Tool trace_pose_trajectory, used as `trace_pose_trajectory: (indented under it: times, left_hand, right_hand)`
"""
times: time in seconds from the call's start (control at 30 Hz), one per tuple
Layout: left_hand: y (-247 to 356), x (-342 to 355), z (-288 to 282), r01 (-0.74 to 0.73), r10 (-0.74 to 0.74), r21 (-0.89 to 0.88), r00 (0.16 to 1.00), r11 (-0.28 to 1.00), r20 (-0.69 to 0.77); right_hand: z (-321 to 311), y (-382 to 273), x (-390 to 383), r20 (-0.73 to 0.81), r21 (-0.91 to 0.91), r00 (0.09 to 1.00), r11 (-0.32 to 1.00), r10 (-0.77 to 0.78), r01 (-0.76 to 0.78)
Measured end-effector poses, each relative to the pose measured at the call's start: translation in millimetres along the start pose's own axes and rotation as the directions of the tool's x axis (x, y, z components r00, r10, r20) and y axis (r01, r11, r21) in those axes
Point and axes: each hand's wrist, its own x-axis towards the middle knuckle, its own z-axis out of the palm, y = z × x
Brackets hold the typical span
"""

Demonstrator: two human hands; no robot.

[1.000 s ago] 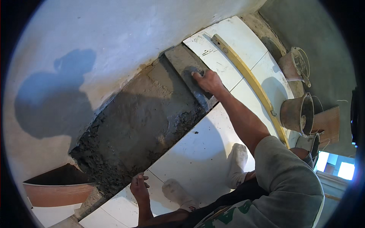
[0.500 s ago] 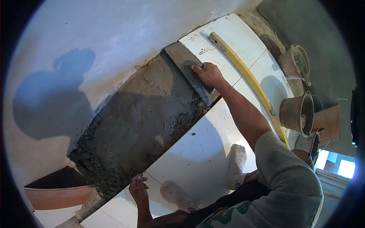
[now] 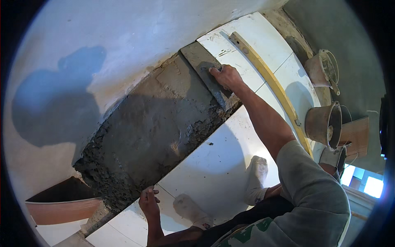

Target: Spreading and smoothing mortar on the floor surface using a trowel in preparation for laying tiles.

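Observation:
My right hand (image 3: 227, 79) grips a flat grey cement-smeared float (image 3: 197, 59), lying across the far end of a strip of wet grey mortar (image 3: 135, 127) beside laid white tiles (image 3: 247, 35). The float’s handle is mostly hidden by my fingers. My left hand (image 3: 149, 201) is by the near edge of the mortar, over the white tiles, with its fingers curled; whether anything is in them I cannot make out.
A yellow level (image 3: 275, 88) lies on the right-hand tiles. Buckets (image 3: 321, 125) and a brown board (image 3: 356, 133) line the right wall. A reddish container (image 3: 61, 210) sits at the lower left. A pale wall (image 3: 61, 37) bounds the mortar. My socked feet (image 3: 257, 177) are on the tiles.
My right hand and the float have moved slightly up the picture, toward the wall. My left hand stays in about the same place.

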Motion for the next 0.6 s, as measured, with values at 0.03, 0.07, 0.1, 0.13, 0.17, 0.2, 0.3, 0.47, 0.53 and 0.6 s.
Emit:
trace_pose_trajectory:
  times: [0.03,0.07,0.1,0.13,0.17,0.2,0.3,0.47,0.53,0.6]
  left_hand:
    - [-0.2,0.4,0.0,-0.017,0.016,0.005,1.0,1.0,0.008]
    - [-1.4,0.6,-0.4,-0.013,0.013,0.003,1.0,1.0,0.002]
    - [-3.2,0.8,-0.9,-0.034,0.034,-0.013,0.999,0.999,0.006]
    - [-5.8,0.5,-1.6,-0.052,0.053,-0.029,0.999,0.998,0.007]
    - [-8.6,1.1,-3.5,-0.048,0.048,-0.032,0.999,0.998,0.0]
    - [-11.5,2.3,-6.3,-0.041,0.041,-0.038,0.999,0.998,0.006]
    - [-11.3,2.8,-6.4,-0.035,0.037,-0.053,0.999,0.998,0.026]
    - [-9.9,2.5,-8.6,-0.053,0.056,-0.084,0.998,0.995,0.037]
    - [-8.8,4.7,-9.0,-0.061,0.063,-0.067,0.997,0.996,0.034]
    - [-12.9,7.4,-10.1,-0.058,0.062,-0.094,0.997,0.994,0.037]
  right_hand:
    - [0.8,-1.4,0.2,0.007,0.009,1.0,1.0,-0.005,0.005]
    - [3.5,-2.7,-0.1,0.012,0.008,1.0,1.0,-0.011,0.011]
    - [7.1,-4.2,-0.9,0.006,-0.007,1.0,1.0,-0.02,0.02]
    - [9.0,-10.1,-5.3,0.002,-0.024,1.0,0.999,-0.03,0.03]
    - [9.2,-15.9,-9.2,0.008,-0.026,0.999,0.999,-0.037,0.037]
    - [8.5,-21.4,-13.1,0.063,0.001,0.998,1.0,-0.015,0.015]
    - [15.6,-26.0,-22.2,0.095,0.011,0.996,1.0,-0.003,0.002]
    - [40.8,-52.6,-46.4,0.187,0.029,0.982,0.999,0.026,-0.032]
    - [54.0,-59.5,-56.2,0.047,-0.011,0.993,0.994,-0.104,0.105]
    - [60.6,-70.3,-66.5,0.138,0.02,0.989,0.998,-0.056,0.054]
